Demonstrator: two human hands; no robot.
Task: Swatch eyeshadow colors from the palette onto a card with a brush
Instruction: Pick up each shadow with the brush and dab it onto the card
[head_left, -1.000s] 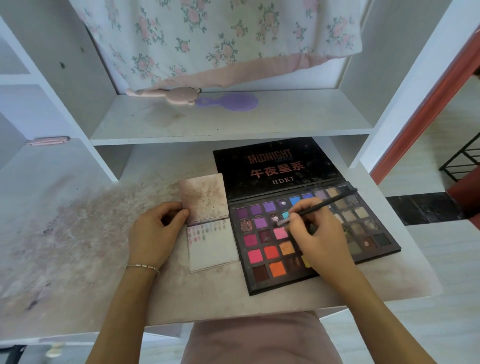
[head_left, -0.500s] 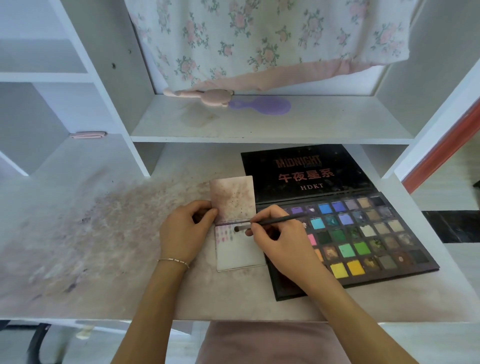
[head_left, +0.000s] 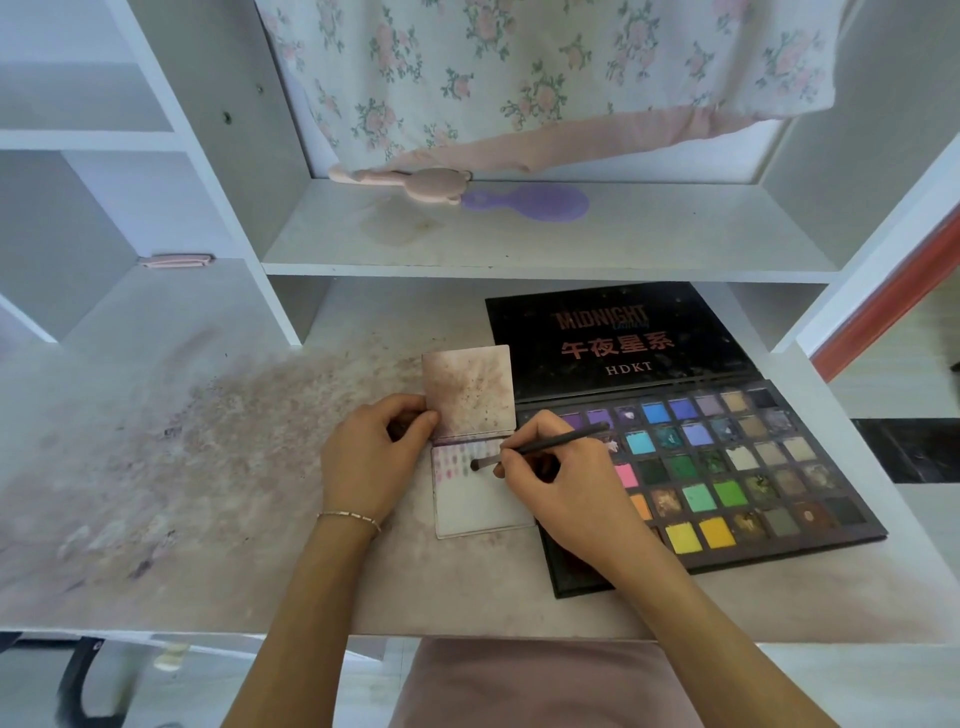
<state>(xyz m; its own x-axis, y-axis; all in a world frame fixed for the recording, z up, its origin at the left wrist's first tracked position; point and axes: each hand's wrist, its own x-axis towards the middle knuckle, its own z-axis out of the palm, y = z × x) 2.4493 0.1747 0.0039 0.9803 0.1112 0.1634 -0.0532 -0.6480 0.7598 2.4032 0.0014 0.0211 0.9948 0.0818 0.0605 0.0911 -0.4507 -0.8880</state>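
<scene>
arms: bare, no sleeves | left wrist: thin beaded bracelet (head_left: 349, 517) | lap: dusty-pink garment (head_left: 540, 686)

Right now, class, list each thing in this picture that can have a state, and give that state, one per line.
Palette: open, lid laid flat on the desk.
Card: unfolded, swatches along its top.
Brush: tip on the card.
Right hand: gripping the brush.
Left hand: holding the card's left edge.
Purple hairbrush: lying on the shelf.

Desk (head_left: 156, 467) left w/ bare room; palette (head_left: 727, 467) blocks right; shelf (head_left: 519, 249) overhangs rear.
</scene>
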